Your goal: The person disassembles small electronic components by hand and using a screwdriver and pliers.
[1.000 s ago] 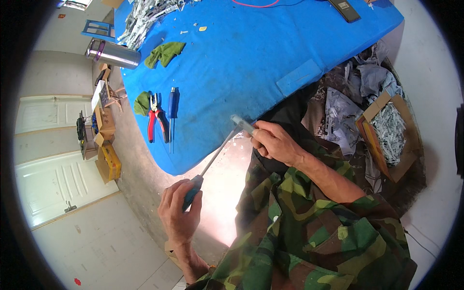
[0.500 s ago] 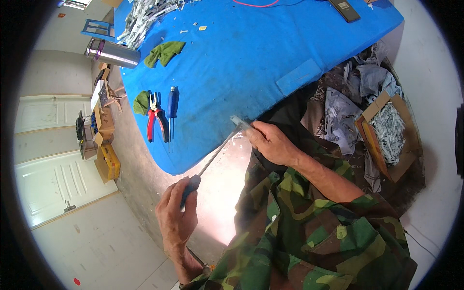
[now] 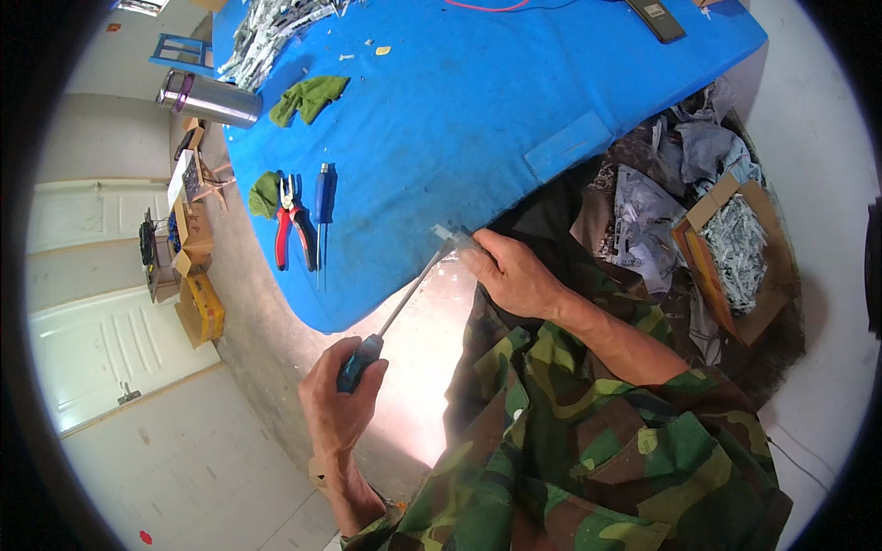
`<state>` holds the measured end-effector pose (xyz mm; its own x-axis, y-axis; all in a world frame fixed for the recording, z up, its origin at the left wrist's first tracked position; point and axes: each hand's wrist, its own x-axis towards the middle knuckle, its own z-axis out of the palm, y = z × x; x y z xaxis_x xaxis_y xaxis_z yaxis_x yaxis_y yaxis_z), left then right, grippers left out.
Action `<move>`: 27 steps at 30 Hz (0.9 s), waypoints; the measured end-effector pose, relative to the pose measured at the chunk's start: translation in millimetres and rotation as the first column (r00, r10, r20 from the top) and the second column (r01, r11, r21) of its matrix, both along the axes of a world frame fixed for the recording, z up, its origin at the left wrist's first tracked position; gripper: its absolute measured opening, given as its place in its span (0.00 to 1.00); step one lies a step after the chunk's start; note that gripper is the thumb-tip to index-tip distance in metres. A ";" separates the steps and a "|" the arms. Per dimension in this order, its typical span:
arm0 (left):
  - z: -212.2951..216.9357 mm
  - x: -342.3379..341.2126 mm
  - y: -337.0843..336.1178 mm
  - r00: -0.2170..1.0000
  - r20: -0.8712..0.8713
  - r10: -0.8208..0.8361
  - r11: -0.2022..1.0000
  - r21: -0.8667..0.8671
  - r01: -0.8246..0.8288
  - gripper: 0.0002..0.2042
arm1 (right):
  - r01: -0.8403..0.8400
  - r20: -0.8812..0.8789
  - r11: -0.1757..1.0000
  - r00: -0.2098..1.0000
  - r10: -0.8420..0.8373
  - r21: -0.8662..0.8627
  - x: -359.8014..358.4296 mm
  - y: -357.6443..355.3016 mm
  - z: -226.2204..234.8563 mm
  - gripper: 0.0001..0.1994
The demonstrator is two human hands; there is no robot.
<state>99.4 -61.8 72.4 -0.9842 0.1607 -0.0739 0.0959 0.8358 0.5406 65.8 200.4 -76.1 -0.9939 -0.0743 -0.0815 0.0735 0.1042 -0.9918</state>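
Note:
My left hand (image 3: 335,404) is closed round the blue handle of a screwdriver (image 3: 411,298), whose long metal shaft slants up to the right. The shaft's end meets a small, pale grey, see-through-looking piece (image 3: 446,233) at the table's near edge. Fingers of my right hand (image 3: 519,278) pinch that piece, covering part of it, and its exact kind is hard to make out. To the left on the blue-covered table (image 3: 404,138) lie red-and-black pliers (image 3: 292,225) and a second, thinner blue-handled screwdriver (image 3: 322,207).
Green cloths (image 3: 312,99) and a steel flask (image 3: 209,99) are at the table's left side. A pile of thin pale strips (image 3: 271,37) lies at the back left, a dark phone (image 3: 657,18) at the back right. Right of me stands an open carton (image 3: 772,266) of similar pieces beside grey plastic bags (image 3: 643,225).
The screwdriver's handle has turned in my left hand, which has shifted slightly right. My right hand and the pale piece have barely moved.

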 end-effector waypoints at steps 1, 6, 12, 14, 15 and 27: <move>-1.1 -0.1 -0.5 1.000 0.013 0.009 1.000 0.006 -0.009 0.18 | 0.006 -0.001 1.000 1.000 -0.006 -0.006 -0.3 -0.1 1.4 0.14; 0.2 1.1 0.6 0.998 0.047 0.028 1.000 -0.004 -0.028 0.18 | 0.024 -0.039 1.000 0.999 -0.024 0.004 0.7 -1.7 2.5 0.14; 0.3 7.3 3.0 0.999 -0.036 0.000 1.000 -0.008 0.000 0.18 | 0.028 -0.010 0.999 1.000 -0.028 0.034 0.1 -0.7 7.5 0.14; -2.5 8.4 3.6 0.999 -0.032 0.010 1.000 -0.010 -0.010 0.18 | 0.025 -0.009 0.999 1.000 -0.024 0.046 0.3 -1.5 5.6 0.14; -3.9 8.5 3.8 0.999 -0.029 0.015 1.000 -0.011 -0.015 0.18 | 0.024 -0.008 0.998 1.000 -0.023 0.051 0.4 -2.0 4.2 0.14; -18.4 1.0 -5.9 0.999 -0.046 -0.022 0.999 0.022 0.024 0.18 | 0.053 -0.036 0.995 0.998 -0.050 0.083 1.1 -4.6 4.6 0.15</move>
<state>100.4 -67.7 54.0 -0.9825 0.1844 -0.0249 0.1401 0.8209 0.5536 66.9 195.8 -71.5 -0.9985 -0.0173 -0.0519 0.0478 0.1845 -0.9817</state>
